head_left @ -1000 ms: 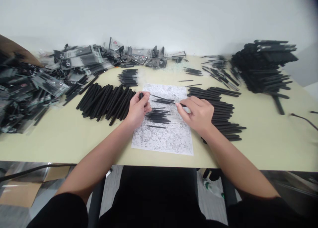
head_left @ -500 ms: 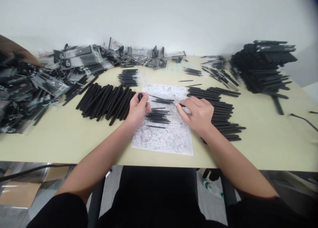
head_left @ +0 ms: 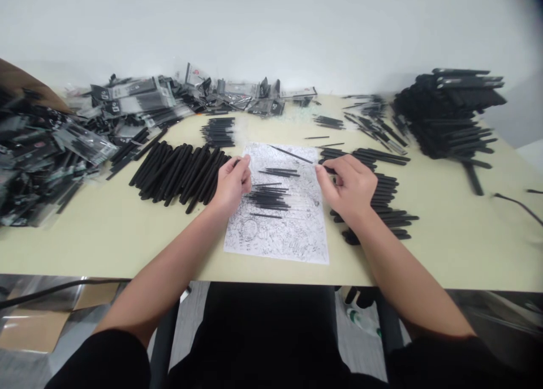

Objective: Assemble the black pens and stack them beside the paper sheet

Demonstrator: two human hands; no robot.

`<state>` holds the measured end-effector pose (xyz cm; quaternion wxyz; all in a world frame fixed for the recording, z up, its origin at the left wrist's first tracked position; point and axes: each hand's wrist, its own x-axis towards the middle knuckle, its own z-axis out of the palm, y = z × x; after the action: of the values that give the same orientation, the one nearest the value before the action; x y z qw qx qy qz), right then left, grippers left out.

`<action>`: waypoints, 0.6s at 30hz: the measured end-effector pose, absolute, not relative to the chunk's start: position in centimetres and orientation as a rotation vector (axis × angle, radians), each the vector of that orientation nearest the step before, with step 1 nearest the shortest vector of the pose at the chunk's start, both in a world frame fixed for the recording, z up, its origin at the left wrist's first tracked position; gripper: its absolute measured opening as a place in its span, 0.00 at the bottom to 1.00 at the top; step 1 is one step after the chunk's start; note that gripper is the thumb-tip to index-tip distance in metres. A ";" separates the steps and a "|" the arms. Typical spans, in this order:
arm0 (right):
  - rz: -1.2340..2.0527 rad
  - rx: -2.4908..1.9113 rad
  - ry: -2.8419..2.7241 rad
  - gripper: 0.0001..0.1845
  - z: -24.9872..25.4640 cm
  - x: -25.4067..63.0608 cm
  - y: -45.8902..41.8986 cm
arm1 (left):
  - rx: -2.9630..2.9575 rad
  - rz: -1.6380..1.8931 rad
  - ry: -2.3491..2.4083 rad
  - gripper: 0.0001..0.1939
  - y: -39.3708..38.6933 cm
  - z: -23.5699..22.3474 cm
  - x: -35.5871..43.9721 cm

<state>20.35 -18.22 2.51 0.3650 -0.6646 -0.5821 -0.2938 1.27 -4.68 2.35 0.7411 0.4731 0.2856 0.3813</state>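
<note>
My right hand (head_left: 350,185) pinches one end of a thin black pen refill (head_left: 291,154), which slants up to the left above a scribbled paper sheet (head_left: 280,239). Closed in a fist, my left hand (head_left: 233,182) is at the sheet's left edge; a small dark end of a black pen barrel shows at its top, the rest hidden by the fingers. Between the hands, several refills (head_left: 269,198) lie on the paper, with a smaller group (head_left: 280,172) above them. Black pen barrels (head_left: 178,174) are piled beside my left hand, and more pen barrels (head_left: 390,216) lie under and beyond my right.
Clear packets (head_left: 131,98) with black contents heap along the back and left. A tall stack of black pens (head_left: 449,112) stands at right. Refill bundles (head_left: 218,132) and loose thin sticks (head_left: 377,129) lie toward the back. A thin cable (head_left: 520,205) lies at the right edge.
My right hand has moved right and slightly up, drawing the refill away from my left hand. The left hand has shifted slightly left, and its barrel end shows less.
</note>
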 end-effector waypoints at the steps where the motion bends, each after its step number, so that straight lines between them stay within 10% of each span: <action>1: -0.744 -1.712 -1.499 0.13 2.5 20.3 -18.2 | 1.049 0.831 0.630 0.20 -4.8 2.2 1.4; 18: -0.721 -1.734 -1.515 0.14 2.4 19.8 -18.1 | 1.054 0.827 0.722 0.18 -4.5 1.6 1.6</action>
<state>19.80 -18.08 2.38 0.3564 -0.6715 -0.5867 -0.2792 1.56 -4.52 1.60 0.7240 0.4776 0.3272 0.3749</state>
